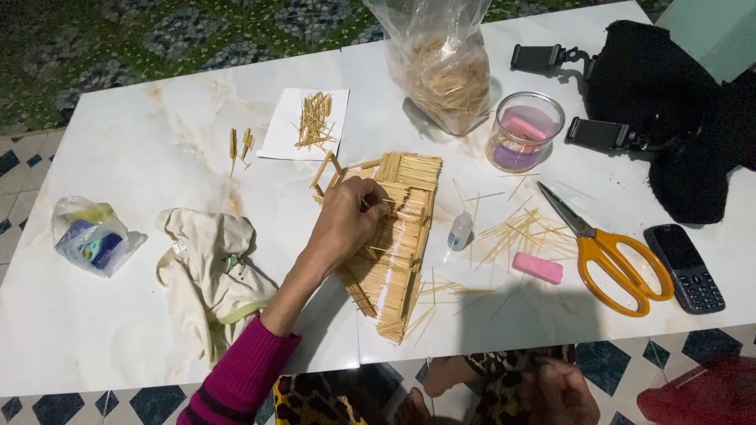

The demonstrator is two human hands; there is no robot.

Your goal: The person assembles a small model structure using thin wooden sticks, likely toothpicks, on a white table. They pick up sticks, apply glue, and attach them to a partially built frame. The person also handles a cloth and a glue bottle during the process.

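Left hand (346, 220) rests on the stick house (394, 236), fingers curled, pinching one stick. Press gently beside the glue bottle (460, 230). Right hand (563, 393) lies below the table (118, 330); grip unclear.

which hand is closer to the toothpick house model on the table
Left. The left hand rests on the toothpick house model, fingers pressed to its roof. The right hand lies low, off the table's near edge.

1. A white marble-patterned table (118, 330) fills most of the view.
2. The floor (24, 169) has white and dark blue diamond tiles.
3. A green floral rug (181, 27) lies beyond the table.
4. Overhead light casts shadows.
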